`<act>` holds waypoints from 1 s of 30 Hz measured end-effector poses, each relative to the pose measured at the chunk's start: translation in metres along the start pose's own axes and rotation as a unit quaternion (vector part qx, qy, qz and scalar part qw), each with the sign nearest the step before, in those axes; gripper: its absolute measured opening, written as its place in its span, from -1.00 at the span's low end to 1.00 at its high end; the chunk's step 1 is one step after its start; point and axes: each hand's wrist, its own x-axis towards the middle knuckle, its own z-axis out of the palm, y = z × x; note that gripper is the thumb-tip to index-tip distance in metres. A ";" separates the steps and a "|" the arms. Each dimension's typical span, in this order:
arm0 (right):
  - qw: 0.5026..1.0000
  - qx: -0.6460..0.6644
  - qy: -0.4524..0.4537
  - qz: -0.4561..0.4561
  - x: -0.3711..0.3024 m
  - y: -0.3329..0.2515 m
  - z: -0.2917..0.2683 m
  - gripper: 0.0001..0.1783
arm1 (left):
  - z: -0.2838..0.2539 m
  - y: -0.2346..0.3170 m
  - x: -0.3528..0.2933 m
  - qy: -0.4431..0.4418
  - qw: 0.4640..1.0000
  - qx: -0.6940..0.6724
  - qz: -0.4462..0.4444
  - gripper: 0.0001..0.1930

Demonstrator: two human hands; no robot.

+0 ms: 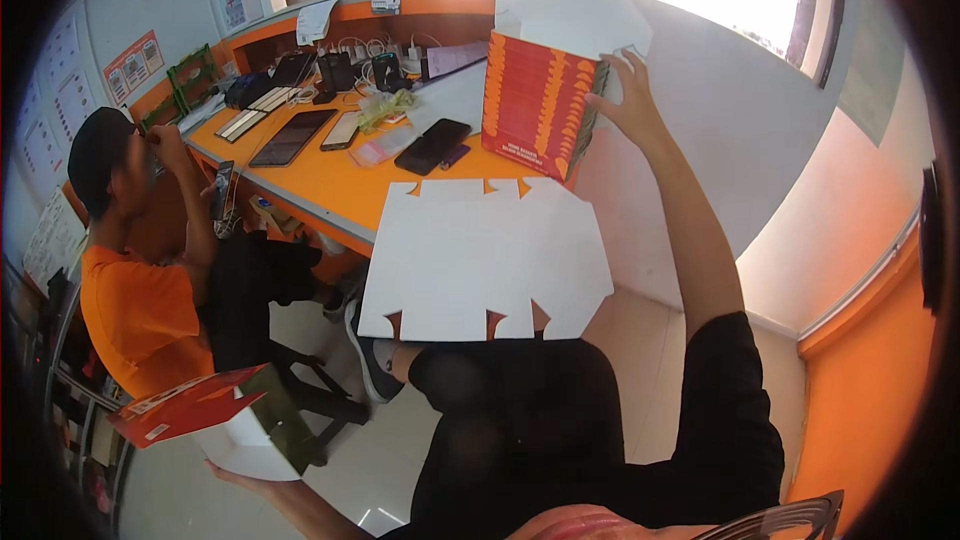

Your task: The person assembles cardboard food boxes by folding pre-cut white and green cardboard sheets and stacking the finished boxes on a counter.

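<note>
At the lower left, my left hand (245, 480) supports a partly folded red and green carton (225, 420) with a white inside. The box hides most of its fingers. My right hand (632, 100) reaches forward to the side of a tall red carton (530, 100) with orange patterns. Its fingers are spread and curved, with the tips at the carton's edge. White flaps (570, 12) rise from the top of that carton. Across my lap lies a flat white cardboard blank (490, 260), notched along two sides, its far edge near the table.
On the orange table (330, 180) are a black phone (433, 145), a tablet (293, 137), another phone (341, 130), cables and papers. A seated person in an orange shirt (140, 310) holds a phone at left. A white wall stands at right.
</note>
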 end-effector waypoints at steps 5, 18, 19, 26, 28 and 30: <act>0.991 0.125 0.029 0.037 0.011 0.007 0.045 -0.11 | -0.081 0.026 0.064 -0.267 0.960 -0.062 -0.050 -0.34; 0.971 0.189 0.064 0.134 -0.004 -0.009 0.019 -0.33 | -0.032 0.048 0.037 -0.047 0.984 -0.127 0.120 -0.38; 0.970 0.190 0.064 0.134 -0.004 -0.007 0.017 -0.33 | -0.032 0.050 0.037 -0.046 0.983 -0.129 0.125 -0.38; 0.977 0.182 0.037 0.108 0.009 0.012 0.009 -0.39 | -0.030 0.061 0.034 -0.035 0.977 -0.143 0.152 -0.40; 0.974 0.192 0.015 0.119 0.014 0.019 0.003 -0.41 | -0.031 0.064 0.032 -0.032 0.976 -0.147 0.157 -0.40; 0.981 0.180 0.009 0.074 0.017 0.024 -0.007 -0.45 | -0.033 0.067 0.031 -0.028 0.974 -0.152 0.164 -0.41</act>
